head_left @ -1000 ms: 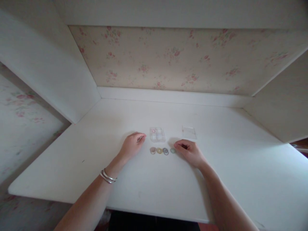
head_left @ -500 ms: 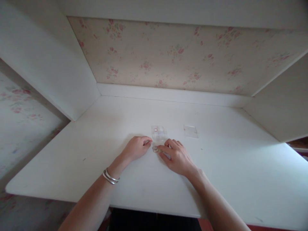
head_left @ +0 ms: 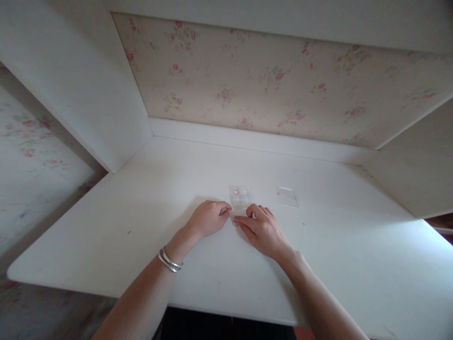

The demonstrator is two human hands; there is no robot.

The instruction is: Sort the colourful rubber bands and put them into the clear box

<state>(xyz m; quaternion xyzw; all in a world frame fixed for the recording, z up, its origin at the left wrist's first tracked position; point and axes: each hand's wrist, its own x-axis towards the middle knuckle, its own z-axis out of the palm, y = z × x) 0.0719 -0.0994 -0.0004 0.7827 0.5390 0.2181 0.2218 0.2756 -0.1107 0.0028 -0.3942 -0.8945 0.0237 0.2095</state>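
White desk [head_left: 141, 198] | hands: 2 | clear box [head_left: 241, 196]: 1 | lid [head_left: 287, 196]: 1

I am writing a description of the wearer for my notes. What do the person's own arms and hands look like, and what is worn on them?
Both forearms are bare, with no sleeves in view. The left hand has two thin silver bangles at the wrist. The right hand and its wrist carry no visible jewellery, watch or glove. Rings on the fingers cannot be told at this size.
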